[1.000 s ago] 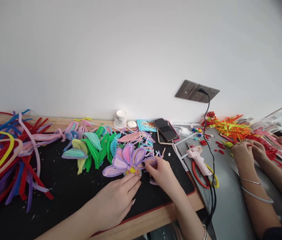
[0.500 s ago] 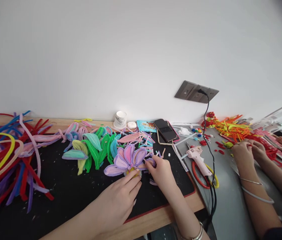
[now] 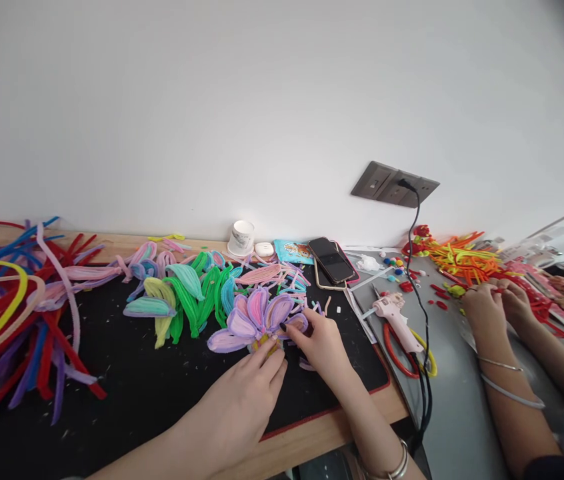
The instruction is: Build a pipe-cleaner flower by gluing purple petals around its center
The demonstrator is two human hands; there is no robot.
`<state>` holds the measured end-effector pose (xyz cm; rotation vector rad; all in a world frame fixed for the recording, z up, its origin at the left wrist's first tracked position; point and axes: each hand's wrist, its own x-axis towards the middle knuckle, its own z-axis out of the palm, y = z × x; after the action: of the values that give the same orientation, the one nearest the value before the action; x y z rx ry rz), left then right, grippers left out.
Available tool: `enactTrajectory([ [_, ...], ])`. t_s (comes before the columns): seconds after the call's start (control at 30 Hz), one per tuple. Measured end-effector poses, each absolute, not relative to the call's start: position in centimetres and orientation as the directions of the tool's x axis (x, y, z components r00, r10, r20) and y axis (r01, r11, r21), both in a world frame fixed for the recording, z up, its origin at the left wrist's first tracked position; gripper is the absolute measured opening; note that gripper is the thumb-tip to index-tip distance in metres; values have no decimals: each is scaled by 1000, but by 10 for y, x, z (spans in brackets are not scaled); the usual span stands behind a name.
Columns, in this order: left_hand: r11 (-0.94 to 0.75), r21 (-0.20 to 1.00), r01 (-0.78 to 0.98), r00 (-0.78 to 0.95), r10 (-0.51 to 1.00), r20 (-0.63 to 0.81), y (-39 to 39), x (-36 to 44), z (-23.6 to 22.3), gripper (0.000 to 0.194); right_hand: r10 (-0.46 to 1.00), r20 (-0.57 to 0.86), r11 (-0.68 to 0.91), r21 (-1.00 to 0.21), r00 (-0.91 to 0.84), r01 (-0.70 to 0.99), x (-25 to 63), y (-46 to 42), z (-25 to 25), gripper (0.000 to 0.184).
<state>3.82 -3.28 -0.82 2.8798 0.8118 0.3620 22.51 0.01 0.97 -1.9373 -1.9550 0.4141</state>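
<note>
A purple and pink pipe-cleaner flower (image 3: 257,319) lies near the front of the black mat (image 3: 127,393). My left hand (image 3: 249,387) is closed on its lower middle, by the yellow centre, which the fingers partly cover. My right hand (image 3: 319,343) pinches the petal on the flower's right side between thumb and fingers. Behind the flower lie green pipe-cleaner leaves (image 3: 205,300) and a pale blue and lilac petal piece (image 3: 149,307). Short pastel pipe-cleaner offcuts (image 3: 297,277) are scattered just past it.
Loose pipe cleaners (image 3: 47,333) heap up at the left. A paper cup (image 3: 242,237) and a phone (image 3: 332,260) stand along the wall. On the grey table a pink glue gun (image 3: 397,320) trails a black cable (image 3: 427,333); a co-worker's hands (image 3: 492,307) handle red pieces.
My right hand's fingers have shifted slightly on the right petal, which now shows more fully. My left hand has moved a little to the right at the flower's base.
</note>
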Motion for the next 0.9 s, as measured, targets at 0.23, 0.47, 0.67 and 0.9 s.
enactTrajectory([
  [0.23,-854,171,492,826,520,216,-32,40,-8,48,998,37,46,-144,-41,988,220,-1,13,19],
  [0.47,-857,146,495,824,516,234,-33,41,-10,48,994,24,107,-8,-107,994,216,0,14,20],
  [0.67,-852,163,497,830,522,197,-33,41,-7,52,986,18,167,26,-167,986,210,4,17,18],
  [0.9,-852,169,496,829,522,199,-33,42,-4,49,986,-16,167,17,-167,986,219,4,27,23],
])
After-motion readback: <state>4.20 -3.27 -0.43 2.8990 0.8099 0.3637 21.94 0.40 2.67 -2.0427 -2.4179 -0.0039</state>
